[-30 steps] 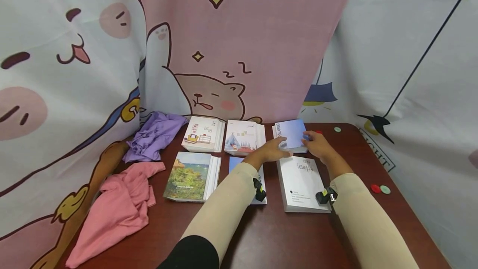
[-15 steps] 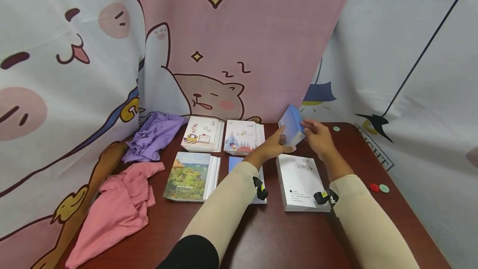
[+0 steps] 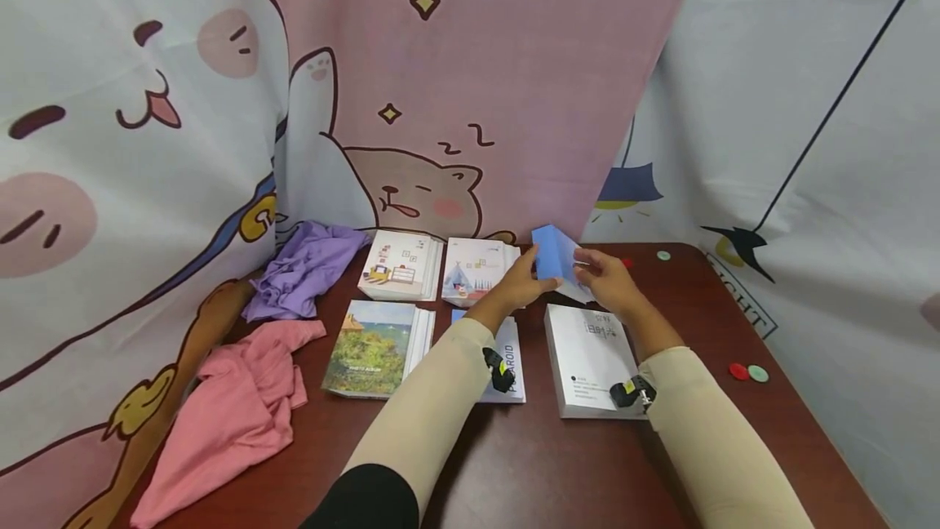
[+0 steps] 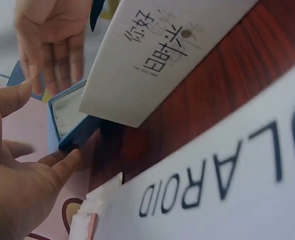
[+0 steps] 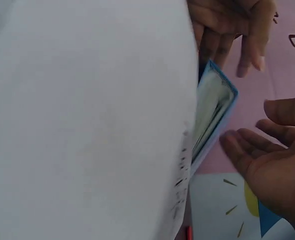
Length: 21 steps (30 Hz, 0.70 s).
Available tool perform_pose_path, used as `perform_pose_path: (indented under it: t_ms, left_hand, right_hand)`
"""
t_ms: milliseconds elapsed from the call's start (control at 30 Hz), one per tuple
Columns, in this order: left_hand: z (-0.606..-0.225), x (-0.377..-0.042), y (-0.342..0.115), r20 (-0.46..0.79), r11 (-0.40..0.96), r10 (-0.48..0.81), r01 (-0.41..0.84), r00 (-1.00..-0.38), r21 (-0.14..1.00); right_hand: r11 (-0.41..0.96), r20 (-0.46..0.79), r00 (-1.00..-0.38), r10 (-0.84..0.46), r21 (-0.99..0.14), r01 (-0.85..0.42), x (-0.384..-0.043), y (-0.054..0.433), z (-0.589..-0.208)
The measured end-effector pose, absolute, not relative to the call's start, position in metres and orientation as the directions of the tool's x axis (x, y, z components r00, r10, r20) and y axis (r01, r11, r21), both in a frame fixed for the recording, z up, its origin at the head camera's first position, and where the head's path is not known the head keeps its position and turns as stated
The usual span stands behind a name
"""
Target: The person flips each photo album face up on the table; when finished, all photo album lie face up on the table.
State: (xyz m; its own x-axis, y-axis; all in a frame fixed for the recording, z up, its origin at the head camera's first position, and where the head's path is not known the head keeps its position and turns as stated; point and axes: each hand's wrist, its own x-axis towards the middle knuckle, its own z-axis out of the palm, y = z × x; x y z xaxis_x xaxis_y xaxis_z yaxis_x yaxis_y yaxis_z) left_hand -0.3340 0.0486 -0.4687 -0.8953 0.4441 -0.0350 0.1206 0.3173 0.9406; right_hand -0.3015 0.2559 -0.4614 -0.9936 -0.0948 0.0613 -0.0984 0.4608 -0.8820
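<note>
A small blue photo album (image 3: 547, 255) is tilted up between my two hands at the back right of the table, its page edges visible in the right wrist view. My left hand (image 3: 516, 284) touches its left side with extended fingers (image 4: 66, 167); the thumb stands apart in the left wrist view. At the opposite side, the fingers (image 5: 236, 145) of my right hand (image 3: 611, 282) lie against the cover, thumb spread away. Nearer me lies a thick white album (image 3: 591, 357) with dark lettering. Below my left forearm, a Polaroid album (image 3: 514, 374) is partly hidden.
Two white illustrated albums (image 3: 400, 264) stand left of my hands, with a landscape photo album (image 3: 374, 349) in front. Purple cloth (image 3: 304, 268) and pink cloth (image 3: 235, 406) lie at left. Red and green discs (image 3: 757, 374) sit at right. Printed curtains (image 3: 514, 88) border the table.
The blue album has gone from lying flat to being lifted and tilted, then turned so another blue side faces left. Both hands have shifted slightly left since half a second ago.
</note>
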Motion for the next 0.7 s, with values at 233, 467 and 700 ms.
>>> perform_pose_path:
  t_ms: [233, 467, 700]
  left_hand:
    - [-0.473, -0.337, 0.044, -0.088, 0.508, 0.455, 0.177, -0.886, 0.843]
    - [-0.478, -0.335, 0.041, -0.08, 0.596, 0.482, 0.259, -0.873, 0.76]
    - [-0.46, -0.326, 0.02, -0.009, 0.678, 0.492, 0.376, -0.87, 0.632]
  right_hand:
    - [0.621, -0.099, -0.993, -0.058, -0.783, 0.042, -0.301, 0.26, -0.465]
    - [0.667, -0.181, -0.982, -0.056, -0.738, 0.098, -0.301, 0.262, -0.466]
    - [0.77, -0.174, -0.98, -0.096, -0.637, 0.038, -0.292, 0.27, -0.462]
